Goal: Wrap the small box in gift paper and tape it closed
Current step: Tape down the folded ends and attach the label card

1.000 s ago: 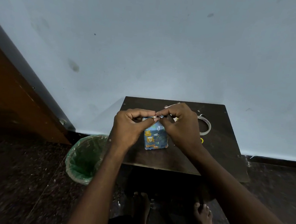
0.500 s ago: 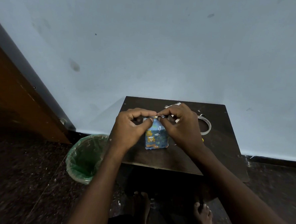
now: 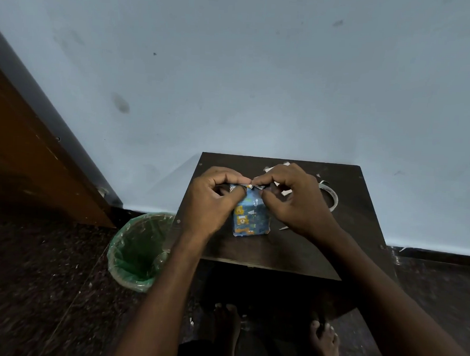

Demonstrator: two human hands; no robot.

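Wrapped box (image 3: 249, 217), centre frame on dark table (image 3: 363, 227), is standing w/ long axis upright, L hand (image 3: 209, 201) & R hand (image 3: 295, 200) both pinching paper flap (image 3: 251, 186) at top edge, equally near, tape roll (image 3: 330, 196) lying right.

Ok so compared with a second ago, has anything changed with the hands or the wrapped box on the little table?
Almost nothing. Both the left hand and the right hand still pinch the folded paper at the top edge of the box, with only tiny finger shifts. The box stays upright on the table, the tape roll lies where it was behind the right hand, and the green bin hasn't moved.
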